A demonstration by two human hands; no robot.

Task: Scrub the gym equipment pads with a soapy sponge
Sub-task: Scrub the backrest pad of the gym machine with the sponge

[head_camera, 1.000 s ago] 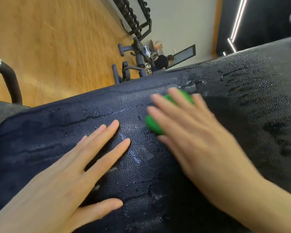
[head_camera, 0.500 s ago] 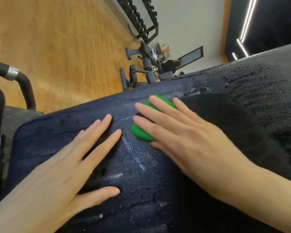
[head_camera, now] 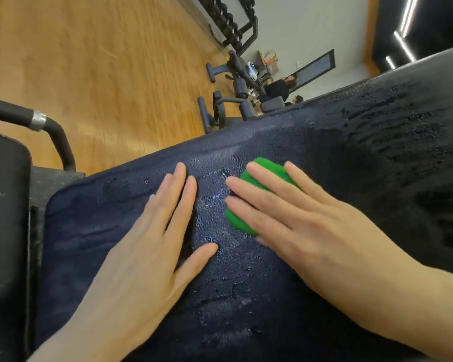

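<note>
Here, head view: everything below comes from the single head camera, looking down a tilted scene.
Pad: a dark navy textured pad [head_camera: 246, 296] fills the lower and right part of the view, its surface beaded and streaked with water, wettest toward the upper right.
Sponge: a green sponge [head_camera: 266, 176] lies on the pad near its far edge, mostly covered by fingers; green shows at its far end and its left edge.
Right hand: the right hand [head_camera: 306, 226] lies flat over the sponge, fingers [head_camera: 249, 186] straight and slightly spread, pressing it against the pad rather than curling round it.
Left hand: the left hand [head_camera: 141, 257] rests palm-down on the pad just beside the sponge, not touching it; fingers straight and close together, thumb splayed out to the side, holding nothing.
Left of pad: a second black pad [head_camera: 3, 218] at the left edge, with a curved black handle bar [head_camera: 50, 129] bearing a silver collar above it.
Floor: a wooden floor [head_camera: 102, 74] beyond the pad.
Background: black exercise machines [head_camera: 233, 100], a dumbbell rack [head_camera: 230, 19] along the wall, and a seated person [head_camera: 277, 90], small and far off.
Ceiling: bright strip lights [head_camera: 406, 19] on a dark panel at upper right.
</note>
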